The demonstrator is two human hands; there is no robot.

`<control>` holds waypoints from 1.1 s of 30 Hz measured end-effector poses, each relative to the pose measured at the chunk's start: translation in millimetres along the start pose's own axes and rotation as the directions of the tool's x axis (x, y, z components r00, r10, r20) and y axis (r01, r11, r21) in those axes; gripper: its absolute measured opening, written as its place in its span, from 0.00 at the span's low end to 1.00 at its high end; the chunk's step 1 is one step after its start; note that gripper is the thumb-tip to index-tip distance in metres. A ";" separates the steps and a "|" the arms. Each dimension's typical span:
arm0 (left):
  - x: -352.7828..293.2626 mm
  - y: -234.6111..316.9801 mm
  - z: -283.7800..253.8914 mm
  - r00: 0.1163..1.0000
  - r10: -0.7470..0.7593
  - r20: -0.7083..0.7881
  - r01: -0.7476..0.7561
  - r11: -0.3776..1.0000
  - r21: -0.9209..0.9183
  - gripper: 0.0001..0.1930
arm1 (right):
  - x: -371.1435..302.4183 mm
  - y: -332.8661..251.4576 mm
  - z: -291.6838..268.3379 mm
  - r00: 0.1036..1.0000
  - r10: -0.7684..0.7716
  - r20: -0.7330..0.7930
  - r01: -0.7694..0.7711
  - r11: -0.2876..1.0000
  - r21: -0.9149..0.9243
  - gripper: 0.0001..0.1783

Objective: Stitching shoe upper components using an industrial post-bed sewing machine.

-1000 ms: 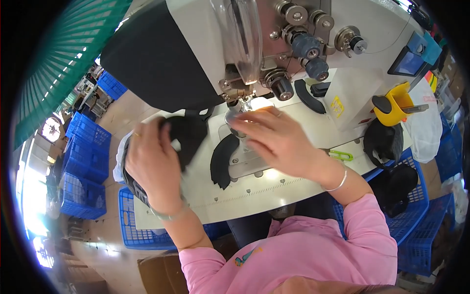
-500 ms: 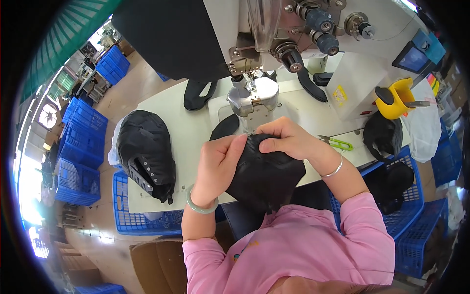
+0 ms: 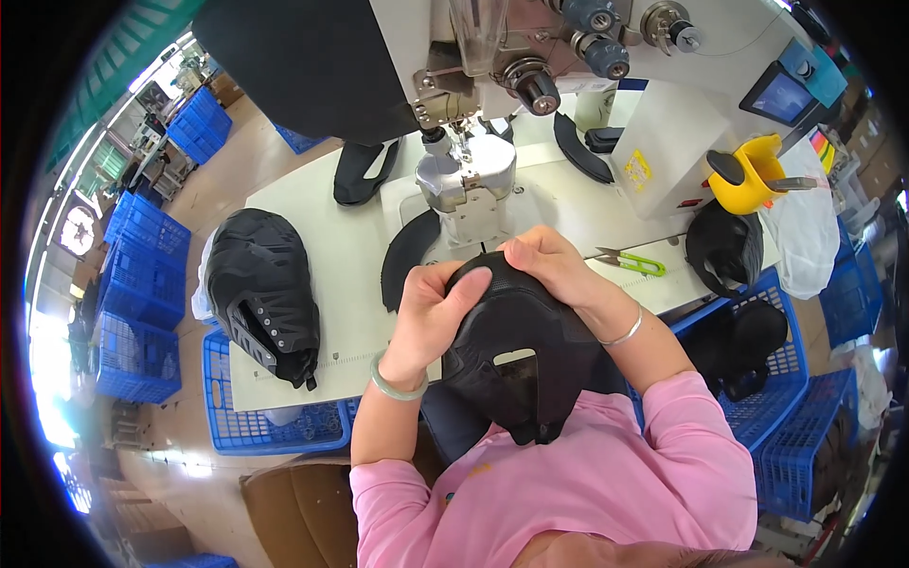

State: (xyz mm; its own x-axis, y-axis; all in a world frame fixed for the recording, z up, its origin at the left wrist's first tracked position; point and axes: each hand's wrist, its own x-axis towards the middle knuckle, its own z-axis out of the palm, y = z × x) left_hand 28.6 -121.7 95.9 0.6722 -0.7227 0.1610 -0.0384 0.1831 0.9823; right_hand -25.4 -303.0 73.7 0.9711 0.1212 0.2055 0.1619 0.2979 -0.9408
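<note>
Hands [image 3: 434, 320] grip black shoe upper [image 3: 473, 355] | right-side blue basket [image 3: 792, 352]: black pieces [image 3: 755, 333] inside

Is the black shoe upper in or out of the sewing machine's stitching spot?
Out: the left hand and right hand hold the shoe upper on the near side of the metal post, whose top it doesn't cover.

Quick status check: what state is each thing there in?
Left hand: gripping
Right hand: gripping
Black upper: held by both hands
Green snips: open, unheld
Eyeleted upper: lying unheld
Curved black piece: lying flat
Right-side blue basket: holding black pieces
Small screen: unclear whether lit
</note>
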 end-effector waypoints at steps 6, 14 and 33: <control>0.6 -8.6 -9.2 0.997 -0.018 0.069 0.018 1.000 -0.002 0.11 | 0.6 4.8 -9.0 0.999 0.020 0.039 -0.018 0.999 -0.049 0.25; 2.1 -20.1 -15.2 0.976 -0.149 0.156 0.196 0.915 -0.354 0.12 | 2.4 2.1 -6.0 0.999 0.042 -0.007 -0.042 0.987 -0.154 0.27; 10.9 10.8 -3.1 1.000 -0.013 -0.024 0.014 1.000 0.025 0.13 | -11.1 -29.8 -4.5 0.982 -0.078 -0.172 -0.035 0.821 -0.570 0.27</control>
State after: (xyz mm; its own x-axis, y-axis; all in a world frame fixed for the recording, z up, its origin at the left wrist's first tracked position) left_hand 37.8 -125.5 107.9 0.6900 -0.7090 0.1457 -0.0475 0.1565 0.9865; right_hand -40.2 -317.5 98.3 0.9712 -0.0672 0.2286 0.1988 -0.3000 -0.9330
